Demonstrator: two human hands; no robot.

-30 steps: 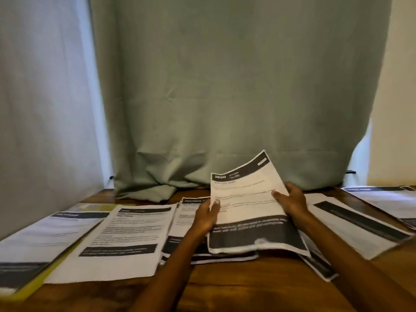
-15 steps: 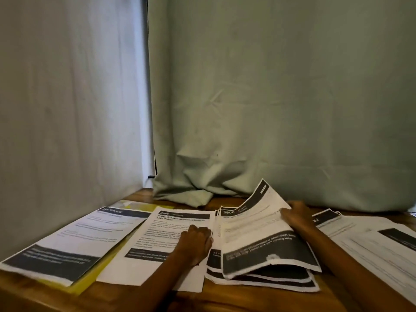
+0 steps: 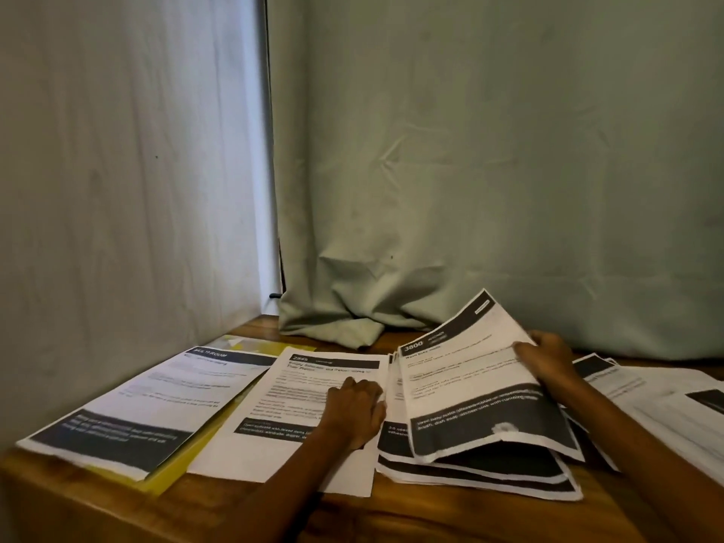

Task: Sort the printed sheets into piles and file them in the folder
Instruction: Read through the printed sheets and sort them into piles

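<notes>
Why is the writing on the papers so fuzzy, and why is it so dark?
Head view: dim room, light only through the pale curtain; small print on the lifted 3800 sheet is smeared, only big headings are readable; the table edge bends from the wide lens.

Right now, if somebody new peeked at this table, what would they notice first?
Probably the sheet marked 3800, curling up off its pile in the middle, gripped at its far edge by the right hand. Next, the left hand resting on the sheet marked 2545 beside it. At the far left, a yellow folder peeks out from under another printed sheet, and a big pale green curtain hangs behind everything.
</notes>
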